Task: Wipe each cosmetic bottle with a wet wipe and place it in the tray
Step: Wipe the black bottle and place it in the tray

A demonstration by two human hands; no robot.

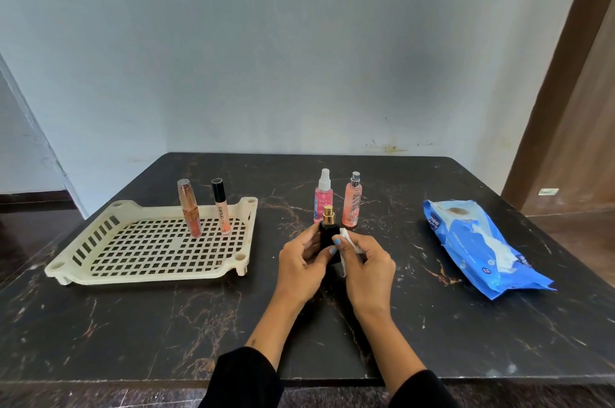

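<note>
My left hand grips a small black bottle with a gold spray top, held upright above the table's middle. My right hand presses a white wet wipe against the bottle's right side. Just behind stand two pink spray bottles, one with a white nozzle and one with a silver nozzle. At the left, the cream perforated tray holds a copper lipstick and a black-capped lip gloss tube, both upright near its back edge.
A blue pack of wet wipes lies at the right of the dark marble table, a wipe poking out of its opening. A pale wall rises behind the table, and a wooden door frame stands at far right.
</note>
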